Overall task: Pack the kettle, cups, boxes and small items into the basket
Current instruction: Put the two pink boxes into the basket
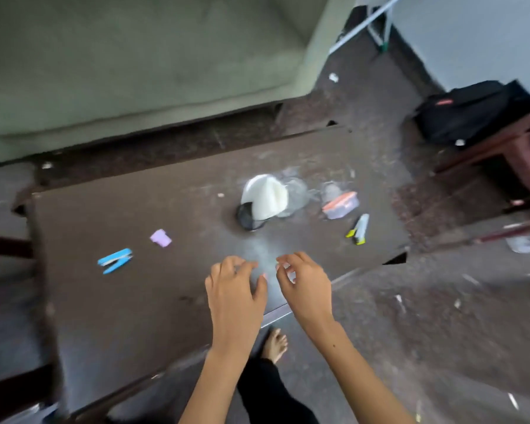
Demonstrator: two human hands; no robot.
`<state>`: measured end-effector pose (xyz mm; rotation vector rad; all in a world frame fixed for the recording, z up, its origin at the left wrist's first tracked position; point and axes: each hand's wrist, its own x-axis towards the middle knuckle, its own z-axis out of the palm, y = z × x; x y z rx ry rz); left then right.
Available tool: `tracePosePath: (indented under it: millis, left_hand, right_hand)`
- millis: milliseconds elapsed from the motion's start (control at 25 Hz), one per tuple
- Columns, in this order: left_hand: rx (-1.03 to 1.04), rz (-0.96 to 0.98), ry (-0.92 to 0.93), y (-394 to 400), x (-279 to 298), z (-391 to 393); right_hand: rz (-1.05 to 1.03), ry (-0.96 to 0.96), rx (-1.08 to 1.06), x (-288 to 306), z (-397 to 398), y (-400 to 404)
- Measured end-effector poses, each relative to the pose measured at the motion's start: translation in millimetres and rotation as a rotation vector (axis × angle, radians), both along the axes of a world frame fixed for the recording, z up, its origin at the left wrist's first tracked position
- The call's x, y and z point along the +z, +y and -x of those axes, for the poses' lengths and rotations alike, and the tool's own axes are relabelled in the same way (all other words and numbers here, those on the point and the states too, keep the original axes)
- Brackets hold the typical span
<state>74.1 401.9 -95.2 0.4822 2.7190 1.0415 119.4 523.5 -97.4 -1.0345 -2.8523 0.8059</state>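
Note:
A white kettle (265, 195) with a dark base lies tipped on the dark table (110, 301), with clear plastic cups (299, 191) beside it. To its right sits a small box with an orange lid (341, 205), and a yellow-tipped small item (359, 229) lies in front of that. A blue stapler (115, 260) and a small purple item (161, 238) lie at the left. My left hand (234, 289) and my right hand (306, 284) hover over the table's near edge, fingers curled and apart, holding nothing. No basket shows. The frame is blurred.
A green sofa (135, 71) stands behind the table. A black bag (465, 113) lies on the floor at the right, next to a dark wooden chair frame (520, 154). My bare foot (275, 345) shows below the table edge.

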Motion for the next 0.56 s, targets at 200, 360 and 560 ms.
tracePosePath:
  millis: [200, 360, 560]
  left_hand:
    - [-0.093, -0.004, -0.019, 138, -18, -12]
    - [-0.101, 0.061, -0.063, 197, -32, -3]
    - [-0.071, 0.097, -0.125, 226, -46, 4]
  right_hand:
    - [-0.010, -0.091, -0.071, -22, -18, 133]
    - [-0.085, -0.194, -0.099, -40, 4, 199]
    - [0.070, -0.300, -0.189, -70, 45, 247]
